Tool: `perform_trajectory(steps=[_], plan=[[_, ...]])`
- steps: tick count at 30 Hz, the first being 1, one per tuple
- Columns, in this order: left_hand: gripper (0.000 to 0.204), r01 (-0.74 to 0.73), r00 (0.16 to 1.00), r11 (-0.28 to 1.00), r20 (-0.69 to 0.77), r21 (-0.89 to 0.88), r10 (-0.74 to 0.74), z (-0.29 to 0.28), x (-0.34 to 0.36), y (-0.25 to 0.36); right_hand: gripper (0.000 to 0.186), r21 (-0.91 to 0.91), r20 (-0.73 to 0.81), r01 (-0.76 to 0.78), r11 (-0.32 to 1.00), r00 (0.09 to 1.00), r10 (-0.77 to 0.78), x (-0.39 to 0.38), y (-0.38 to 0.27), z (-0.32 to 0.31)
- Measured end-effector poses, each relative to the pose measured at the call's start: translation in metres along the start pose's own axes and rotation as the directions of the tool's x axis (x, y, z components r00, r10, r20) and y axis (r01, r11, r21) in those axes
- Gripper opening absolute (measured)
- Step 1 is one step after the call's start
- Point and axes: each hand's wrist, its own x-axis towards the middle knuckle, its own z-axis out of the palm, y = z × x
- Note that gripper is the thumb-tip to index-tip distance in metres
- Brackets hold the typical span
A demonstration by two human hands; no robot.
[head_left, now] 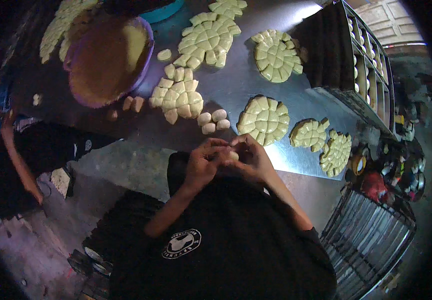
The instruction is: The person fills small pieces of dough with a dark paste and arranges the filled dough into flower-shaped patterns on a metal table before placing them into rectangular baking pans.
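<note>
The left hand and right hand, fingers curled, hold a dough piece on the near-left side of the scored dough round; fingers obscure its long axis and pointing direction.

Grey floor; metal table, bright glare; barred rack lower right; pale panelling upper right.

The small near dough ball is pale cream. Yellowish-cream dough slabs carry a pattern of cut lines, blocky and petal-like, against the silver-grey table. At far left, a purple-rimmed basin looks brown inside (one patch glows yellow), and a teal basin shows beyond. The near black shirt bears a white-edged oval badge.
</note>
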Motion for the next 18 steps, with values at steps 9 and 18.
perform_trajectory(steps=[9,18], plan=[[0.031,0.199,0.976,0.965,-0.124,0.171,-0.180,-0.066,0.047,-0.009,0.038,-0.825,-0.235,-0.004,0.565,0.912,-0.336,0.068,0.029,-0.017],[0.034,-0.517,0.854,0.308,0.503,0.799,0.130,-0.130,0.037,0.014,0.029,-0.944,-0.069,0.088,0.317,0.889,-0.452,0.119,-0.003,0.007]])
